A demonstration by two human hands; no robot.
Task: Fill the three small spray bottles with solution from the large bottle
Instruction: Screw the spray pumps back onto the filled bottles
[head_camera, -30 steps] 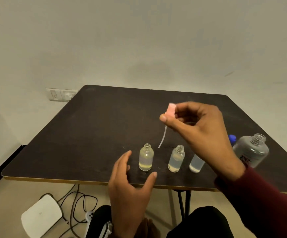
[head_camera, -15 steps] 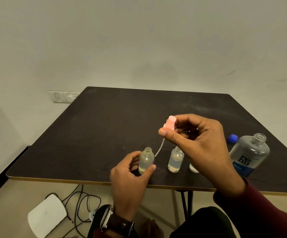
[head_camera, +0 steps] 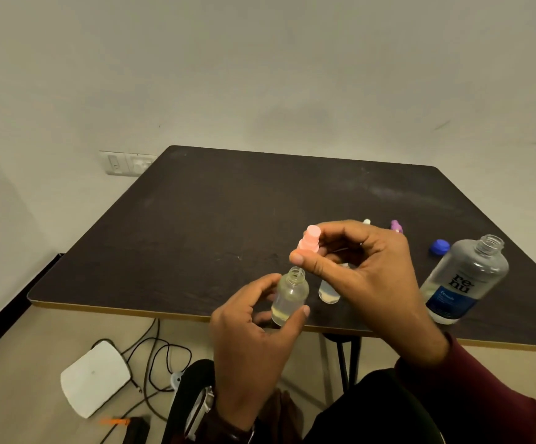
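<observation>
My left hand grips a small clear spray bottle near the table's front edge; it holds some pale liquid and its neck is open. My right hand pinches a pink spray pump head just above that neck, its thin tube reaching into the opening. A second small bottle stands just right of it, partly behind my right hand. The third small bottle is hidden. The large clear bottle with a blue label stands uncapped at the right.
A blue cap, a purple pump head and a white pump head lie on the dark table behind my right hand. On the floor below lie a white device and black cables.
My left hand has closed round the leftmost small bottle. My right hand has lowered the pink pump head until its tube entered the bottle's neck.
</observation>
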